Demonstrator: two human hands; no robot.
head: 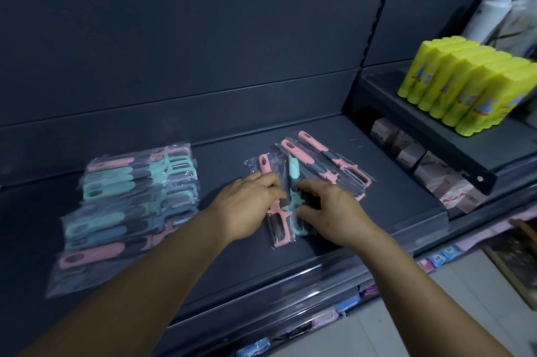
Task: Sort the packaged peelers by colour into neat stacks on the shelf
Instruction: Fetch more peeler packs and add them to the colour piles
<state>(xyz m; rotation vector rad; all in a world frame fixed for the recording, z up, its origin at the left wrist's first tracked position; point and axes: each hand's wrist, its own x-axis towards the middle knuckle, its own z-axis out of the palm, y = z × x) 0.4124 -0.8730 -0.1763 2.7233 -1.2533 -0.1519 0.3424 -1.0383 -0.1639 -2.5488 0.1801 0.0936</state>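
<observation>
Dark grey metal shelf in a shop carries the whole work, with its dark back panel behind. On it, the left hand and the right hand meet over a small pile of packaged peelers, which is mostly pink. The fingers of both hands are curled onto the clear wrapping of a teal peeler that lies on top of the pink ones; they seem to pinch it, but the blur does not let me be sure how firm the hold is. I judge that the teal one is being taken out because it does not belong with the pink. This peeler lies directly between the two hands, its handle pointing away from the person. Well apart to the left sits a bigger heap where teal and pink packages are mixed in rows, so much sorting remains. On the higher shelf to the right stand yellow bottles.
</observation>
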